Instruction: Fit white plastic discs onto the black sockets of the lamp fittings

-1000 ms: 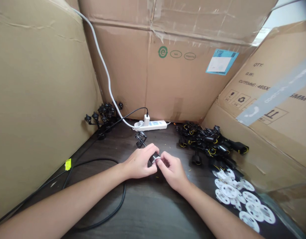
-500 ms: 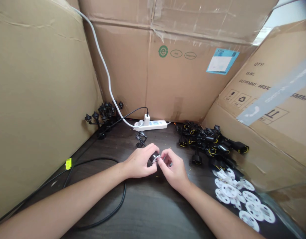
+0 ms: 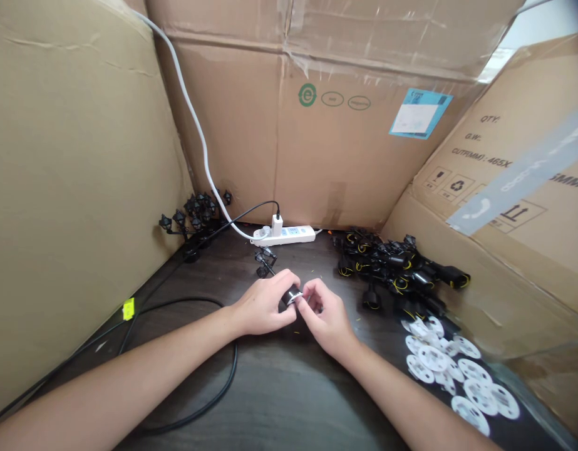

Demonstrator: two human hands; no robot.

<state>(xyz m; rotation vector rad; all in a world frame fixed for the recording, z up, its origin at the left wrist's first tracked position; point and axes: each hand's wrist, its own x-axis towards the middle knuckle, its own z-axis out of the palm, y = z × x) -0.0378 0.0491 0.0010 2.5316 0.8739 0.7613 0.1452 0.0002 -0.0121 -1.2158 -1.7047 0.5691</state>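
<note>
Just nearer the wearer than the white power strip (image 3: 289,237), a black lamp-like piece (image 3: 289,297) is lying aslant in the hands, its small dark heads (image 3: 265,260) pointing toward the strip. On the same side of the strip, the left hand (image 3: 266,307) is closing thumb and fingers around the cylindrical base; the right hand (image 3: 330,321) is pinching, thumb against index finger, a white end part (image 3: 295,297) at the base's near end. Fingertips are partly hiding the joint; whether the part is sitting fully home cannot be told.

In this inspector's judgement, the step in hand is working the white part at the base. The next move is calling for a firm left hold and light, level fingertip pressure from the right.

Right of the strip, a heap of similar black pieces (image 3: 399,266) with yellow wires is lying tangled; farther right and nearer the wearer, white discs (image 3: 435,359) are overlapping. Left of the strip, more black pieces (image 3: 199,213) are standing clustered. An adapter (image 3: 277,225) is sitting upright in the strip. Nearer than the strip, to its left, a black cable loop (image 3: 234,369) is passing beneath the left forearm, posing a possible snag across the tabletop (image 3: 289,394).
</note>
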